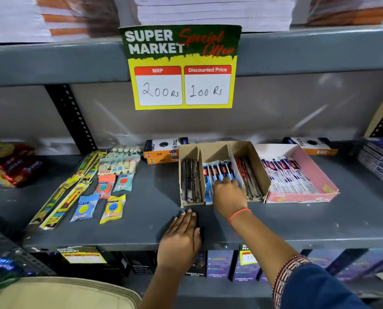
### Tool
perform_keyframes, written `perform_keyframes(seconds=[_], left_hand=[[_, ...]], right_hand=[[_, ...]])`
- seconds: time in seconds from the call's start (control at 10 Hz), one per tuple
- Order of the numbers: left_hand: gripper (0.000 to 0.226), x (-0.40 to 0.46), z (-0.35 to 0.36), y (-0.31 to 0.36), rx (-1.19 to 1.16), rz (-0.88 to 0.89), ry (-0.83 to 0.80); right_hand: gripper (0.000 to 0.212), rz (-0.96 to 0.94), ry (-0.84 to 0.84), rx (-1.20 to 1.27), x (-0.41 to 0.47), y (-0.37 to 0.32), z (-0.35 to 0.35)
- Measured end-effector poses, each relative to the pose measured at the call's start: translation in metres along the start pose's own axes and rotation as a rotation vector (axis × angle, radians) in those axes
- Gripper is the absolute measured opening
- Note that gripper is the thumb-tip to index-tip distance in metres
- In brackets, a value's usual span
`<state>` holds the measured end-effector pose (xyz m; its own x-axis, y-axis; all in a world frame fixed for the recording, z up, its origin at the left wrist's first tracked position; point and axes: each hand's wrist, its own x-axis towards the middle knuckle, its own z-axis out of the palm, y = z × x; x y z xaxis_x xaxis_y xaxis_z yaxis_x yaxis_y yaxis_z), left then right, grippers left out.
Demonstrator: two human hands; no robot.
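The right hand (227, 192) reaches from five o'clock into a cardboard box (256, 159) that sits just right of the middle of a grey shelf (141, 226). The box has three compartments. The hand lies over the middle one, on a row of blue packets (217, 169) that stand side by side and run towards twelve o'clock. Its fingers bend down onto the packets and their tips are hidden among them, so I cannot tell whether they grip a packet or only rest on top. A red thread (239, 214) circles the wrist, and a blue sleeve (319, 288) with a patterned cuff covers the arm at five o'clock. The left hand (181, 235) lies flat on the bare shelf at seven o'clock from the box, palm down with its fingers straight and close together, holding nothing. Dark packets (191, 181) fill the compartment at nine o'clock from the blue ones, and red packets (248, 177) fill the one at three o'clock. A pink tray (315, 172) of white and purple packets (286, 177) touches the box on its three o'clock side. Small bright packets (112, 197) lie on the shelf at nine o'clock. A price sign (181, 68) hangs at twelve o'clock.
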<state>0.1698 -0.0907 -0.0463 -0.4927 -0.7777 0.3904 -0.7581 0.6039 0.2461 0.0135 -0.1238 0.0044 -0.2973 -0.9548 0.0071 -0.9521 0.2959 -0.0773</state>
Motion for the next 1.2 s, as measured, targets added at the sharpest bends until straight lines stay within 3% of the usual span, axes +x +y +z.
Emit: perform_keyframes(seconds=[0.2, 0.5, 0.6, 0.8, 0.9, 1.0, 1.1, 1.2], left_hand=[[0.044, 0.000, 0.002, 0.000, -0.025, -0.014, -0.006], [0.044, 0.002, 0.001, -0.003, -0.034, -0.009, -0.049], [0.044, 0.001, 0.002, -0.002, -0.028, -0.009, -0.043], [0.044, 0.002, 0.002, -0.003, -0.012, -0.022, -0.099], [0.030, 0.001, 0.006, -0.001, 0.013, -0.004, -0.049], [0.043, 0.002, 0.003, 0.004, 0.065, -0.025, -0.135], [0.048, 0.001, -0.002, 0.013, 0.057, -0.089, -0.116], [0.047, -0.015, -0.007, 0.033, 0.095, -0.049, 0.000]], right_hand=[[0.050, 0.089, -0.165, 0.013, 0.009, 0.000, 0.011], [0.049, 0.037, -0.075, 0.000, 0.016, -0.003, 0.012], [0.046, 0.041, -0.114, 0.016, 0.015, -0.003, 0.013], [0.055, -0.021, -0.002, 0.063, -0.007, 0.006, 0.018], [0.054, -0.090, 0.024, 0.034, -0.035, 0.011, 0.024], [0.053, -0.119, 0.034, 0.058, -0.060, 0.019, 0.026], [0.055, -0.129, 0.111, 0.076, -0.079, 0.028, 0.015], [0.064, -0.150, 0.346, 0.022, -0.103, 0.044, -0.002]])
